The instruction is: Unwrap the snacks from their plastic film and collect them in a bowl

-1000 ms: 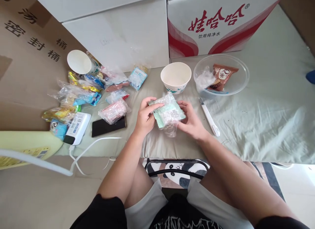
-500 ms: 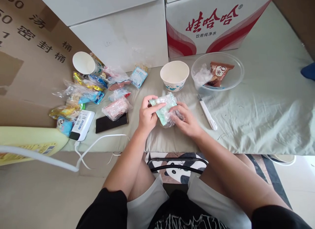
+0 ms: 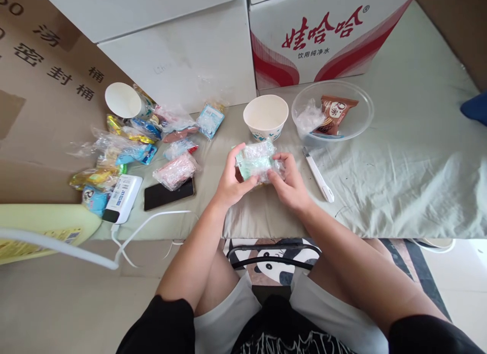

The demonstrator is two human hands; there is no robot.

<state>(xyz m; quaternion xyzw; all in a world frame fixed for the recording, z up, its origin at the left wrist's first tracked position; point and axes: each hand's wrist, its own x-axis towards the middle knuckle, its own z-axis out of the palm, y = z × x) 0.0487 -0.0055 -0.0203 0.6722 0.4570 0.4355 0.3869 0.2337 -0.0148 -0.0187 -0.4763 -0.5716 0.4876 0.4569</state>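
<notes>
Both hands grip 1 small pale green packet [image 3: 255,164] in crinkly clear wrap, held just above the cloth-covered worktop [image 3: 399,171] in front of the person. The left hand [image 3: 232,179] is closed on the packet's left side, thumb on the near edge and fingers curled over the top. The right hand [image 3: 289,180] is closed on its right side, pinching the loose clear wrap between thumb and fingers.

Just beyond the packet stands a white paper bowl [image 3: 265,116], upright. To its right sits a clear plastic bowl [image 3: 357,115] holding a brown snack packet [image 3: 335,113] and some crumpled clear wrap. A white pen-like tool [image 3: 318,174] lies on the cloth just right of the right hand.

To the left lie a pink wrapped packet [image 3: 175,170], a black phone [image 3: 168,194], a white power strip [image 3: 123,198] and a heap of wrapped snacks [image 3: 125,141], with a paper cup [image 3: 122,100] tipped on its side behind them. 2 white cartons stand at the back, 1 with red lettering [image 3: 323,34].
</notes>
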